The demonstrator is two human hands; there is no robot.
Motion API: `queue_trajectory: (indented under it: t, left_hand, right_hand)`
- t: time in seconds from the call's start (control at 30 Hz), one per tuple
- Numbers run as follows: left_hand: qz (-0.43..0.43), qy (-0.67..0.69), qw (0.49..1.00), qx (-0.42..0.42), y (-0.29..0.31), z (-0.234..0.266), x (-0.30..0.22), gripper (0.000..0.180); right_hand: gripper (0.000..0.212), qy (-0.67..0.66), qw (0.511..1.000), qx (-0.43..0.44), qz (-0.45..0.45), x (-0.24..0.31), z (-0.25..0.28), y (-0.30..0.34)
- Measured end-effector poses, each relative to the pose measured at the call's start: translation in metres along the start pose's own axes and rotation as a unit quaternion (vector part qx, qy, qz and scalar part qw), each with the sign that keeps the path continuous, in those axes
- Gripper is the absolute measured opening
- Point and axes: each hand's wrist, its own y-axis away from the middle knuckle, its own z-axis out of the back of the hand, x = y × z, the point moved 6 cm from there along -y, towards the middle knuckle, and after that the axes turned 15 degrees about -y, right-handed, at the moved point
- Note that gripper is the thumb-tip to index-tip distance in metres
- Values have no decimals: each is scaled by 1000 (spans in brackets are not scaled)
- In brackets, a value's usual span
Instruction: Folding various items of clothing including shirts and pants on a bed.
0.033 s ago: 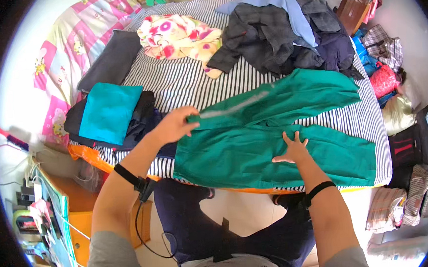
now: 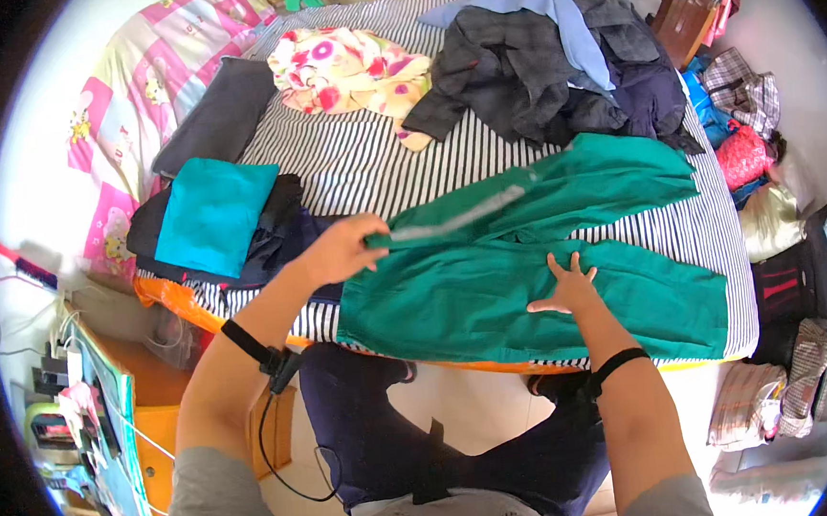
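Green trousers (image 2: 454, 293) lie spread across the near side of the bed, their legs reaching to the right. At the waist end, my left hand (image 2: 341, 251) pinches a corner of the fabric, beside a whitish strip that runs along the upper part. My right hand (image 2: 566, 286) rests on the lower leg with its fingers spread, gripping nothing. Left of the trousers sits a folded teal garment (image 2: 214, 214) on top of dark folded clothes (image 2: 281, 214).
The bed's striped sheet (image 2: 354, 161) shows between the clothes. Farther back lie a floral blanket (image 2: 352, 70), a heap of dark clothes (image 2: 496, 70) and a folded dark grey cloth (image 2: 221, 113). Several bags (image 2: 775, 223) stand along the right wall, an orange cabinet (image 2: 156, 420) at the left.
My left hand has shifted slightly right and down with the corner of the green trousers. The right hand stays in place.
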Motion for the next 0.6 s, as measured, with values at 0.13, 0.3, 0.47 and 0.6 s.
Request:
queue_trajectory:
  t: [0.13,0.3,0.47,0.6]
  left_hand:
    - [-63,-111,990,56,42,-29,-7,31]
    - [-14,-158,983,96,81,-59,31,29]
    - [33,-196,976,86,93,-70,60,34]
    - [95,-224,964,111,82,-92,72,35]
  right_hand:
    - [128,5,1000,11,-5,1,-4,-7]
    - [125,9,1000,24,-17,-5,-5,-10]
    - [124,7,999,30,-14,-8,-8,-16]
    - [115,15,1000,9,-7,-8,-8,-15]
